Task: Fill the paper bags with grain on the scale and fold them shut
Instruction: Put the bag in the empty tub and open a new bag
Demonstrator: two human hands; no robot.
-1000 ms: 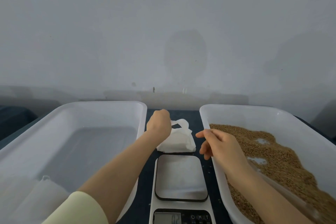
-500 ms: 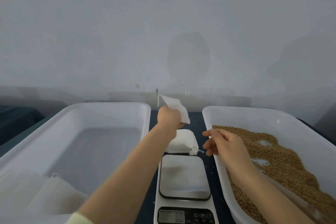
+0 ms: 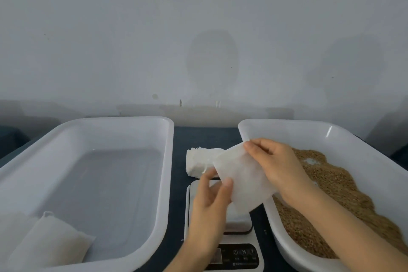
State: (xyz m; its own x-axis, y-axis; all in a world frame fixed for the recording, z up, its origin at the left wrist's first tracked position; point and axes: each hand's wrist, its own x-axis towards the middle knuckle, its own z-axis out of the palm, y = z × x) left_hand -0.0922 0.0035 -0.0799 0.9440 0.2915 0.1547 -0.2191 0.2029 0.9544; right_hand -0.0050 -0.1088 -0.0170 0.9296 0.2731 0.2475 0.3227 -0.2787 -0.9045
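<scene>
1. Change: half a second ago the left hand point(image 3: 209, 203) alone held the paper bag point(image 3: 242, 181) up above the stack and the right hand point(image 3: 273, 165) was empty by the tray rim. Now both hands hold the bag, and it has come down and nearer.
2. Bag position: in the air, tilted, over the far part of the scale point(image 3: 239, 223) and the inner rim of the right tray point(image 3: 287, 126). It looks flat.
3. Left hand: thumb lies on the front of the bag's lower left edge, fingers curled behind it, a pinch.
4. Right hand: fingertips pinch the bag's upper corner, the other fingers loosely bent, wrist over the grain point(image 3: 331, 183).
5. Counts: two white trays, one scale, one bag in hand, one stack of empty bags point(image 3: 198, 162), and one filled bag point(image 3: 50, 240) plainly seen.
6. Filled bag lies in the near left corner of the left tray point(image 3: 167, 183). A pale shape left of it is too blurred to name.
7. Grain lies in the right tray, heaped toward the near side.
8. Stack sits on the dark table point(image 3: 205, 137) just behind the scale, between the trays.
9. In the way: the left hand and the bag cover most of the scale's platform, and the wrist hides the readout. The bag's mouth cannot be made out.
10. Grey wall point(image 3: 198, 28) behind.
</scene>
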